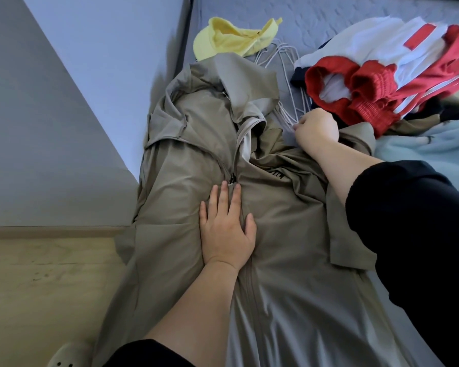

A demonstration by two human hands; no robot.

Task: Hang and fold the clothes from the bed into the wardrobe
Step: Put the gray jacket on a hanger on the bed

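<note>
Jacket (263, 234) lies on bed (329, 11) — left hand (224, 230) fingers flat, spread; right hand (317, 129) pinching wire hangers (289, 112).

Soft, cool daylight is filling the sharp view; the wall (51, 154) is falling into shadow, and wide-angle distortion is bending the edges.

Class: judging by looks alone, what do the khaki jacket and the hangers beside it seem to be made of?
Khaki jacket: probably thin synthetic woven cloth, going by its slight sheen and fine sharp creases. Hangers: likely wire with a pale coating, being thin, bent and smooth; the coating cannot be confirmed.
</note>
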